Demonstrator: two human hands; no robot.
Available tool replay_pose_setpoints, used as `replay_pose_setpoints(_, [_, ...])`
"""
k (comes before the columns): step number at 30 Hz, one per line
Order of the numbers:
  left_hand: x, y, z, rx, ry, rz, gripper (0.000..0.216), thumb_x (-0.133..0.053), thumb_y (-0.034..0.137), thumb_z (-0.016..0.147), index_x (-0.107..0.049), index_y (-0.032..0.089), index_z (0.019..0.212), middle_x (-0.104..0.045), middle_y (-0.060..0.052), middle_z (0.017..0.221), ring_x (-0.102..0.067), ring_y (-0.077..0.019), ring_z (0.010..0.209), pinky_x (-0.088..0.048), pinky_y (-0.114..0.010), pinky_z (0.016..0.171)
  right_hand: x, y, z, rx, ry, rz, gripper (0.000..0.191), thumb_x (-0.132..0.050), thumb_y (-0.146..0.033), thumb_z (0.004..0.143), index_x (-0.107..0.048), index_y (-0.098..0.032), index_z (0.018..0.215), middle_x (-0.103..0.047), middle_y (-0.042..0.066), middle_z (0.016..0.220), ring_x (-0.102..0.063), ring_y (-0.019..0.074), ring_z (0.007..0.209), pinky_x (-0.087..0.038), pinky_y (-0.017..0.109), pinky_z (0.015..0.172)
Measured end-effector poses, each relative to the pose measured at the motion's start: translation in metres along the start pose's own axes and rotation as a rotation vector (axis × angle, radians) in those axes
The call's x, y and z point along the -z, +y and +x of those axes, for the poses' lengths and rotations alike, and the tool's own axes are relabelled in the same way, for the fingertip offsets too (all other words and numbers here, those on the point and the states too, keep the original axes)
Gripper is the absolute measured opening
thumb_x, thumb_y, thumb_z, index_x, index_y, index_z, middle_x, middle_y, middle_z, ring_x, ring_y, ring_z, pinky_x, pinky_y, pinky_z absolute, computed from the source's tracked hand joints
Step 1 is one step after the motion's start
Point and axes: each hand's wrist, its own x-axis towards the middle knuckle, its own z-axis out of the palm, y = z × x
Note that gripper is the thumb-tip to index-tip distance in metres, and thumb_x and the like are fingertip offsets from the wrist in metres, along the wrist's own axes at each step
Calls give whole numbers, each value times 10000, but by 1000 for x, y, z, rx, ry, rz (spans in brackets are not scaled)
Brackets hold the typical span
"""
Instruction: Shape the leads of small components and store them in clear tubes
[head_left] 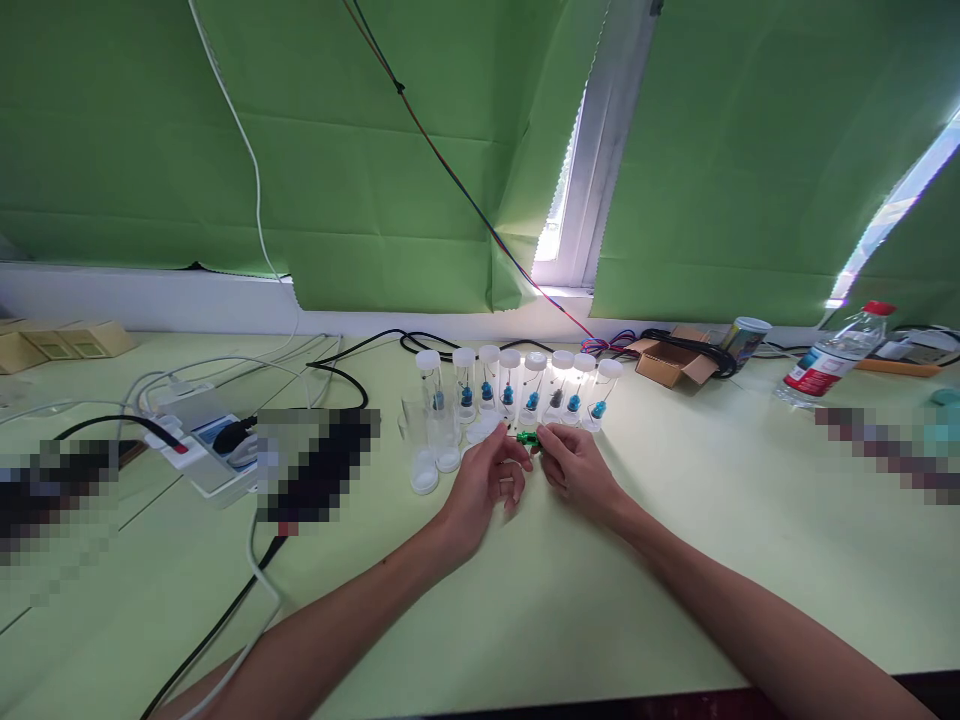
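Observation:
A small green part [527,438] is pinched between my left hand [486,482] and my right hand [574,466], low over the pale green table [675,520]. Fingers of both hands are curled closed around it. Just behind the hands stands a row of several clear capped vials [517,385], most with a blue item inside. To the left of my left hand stand uncapped vials [442,430], with loose white caps [424,481] on the table.
A white power strip [199,440] with black and white cables lies at the left. A small cardboard box [673,360], a can [745,340] and a lying water bottle [832,358] are at the back right. Green blinds cover the window behind.

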Motion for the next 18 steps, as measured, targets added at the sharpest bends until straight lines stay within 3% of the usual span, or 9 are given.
replay_pose_setpoints(5, [-5,0,-3,-135,147,247,350,-639,528,798,-557,188,819,-541,31,729,-437,-50,480,-317,-194,429,1,-1,0,11,-6,-2,394,-550,-523,891,-522,-182,694,-366,-90,404,-280,50,332,-242,200,347])
replay_pose_setpoints(10, [-4,-4,-1,-241,219,389,319,-612,508,829,-532,199,811,-523,49,707,-406,-40,458,-303,-192,432,-1,-4,-3,20,-45,-84,387,-547,-515,894,-551,-178,703,-376,-87,388,-306,57,331,-255,206,362])
replay_pose_setpoints(14, [-1,-4,1,-250,269,417,294,-603,498,835,-543,210,855,-547,43,735,-404,-41,457,-302,-192,435,-1,-4,-5,17,-82,-125,377,-554,-509,890,-528,-184,700,-401,-88,392,-317,58,325,-268,209,373])
replay_pose_setpoints(18, [-1,-2,0,-217,266,471,310,-594,507,834,-585,198,850,-507,46,600,-378,-59,442,-293,-199,438,-2,-4,-5,9,-114,-145,378,-541,-514,896,-535,-181,716,-420,-86,401,-324,58,324,-268,208,373])
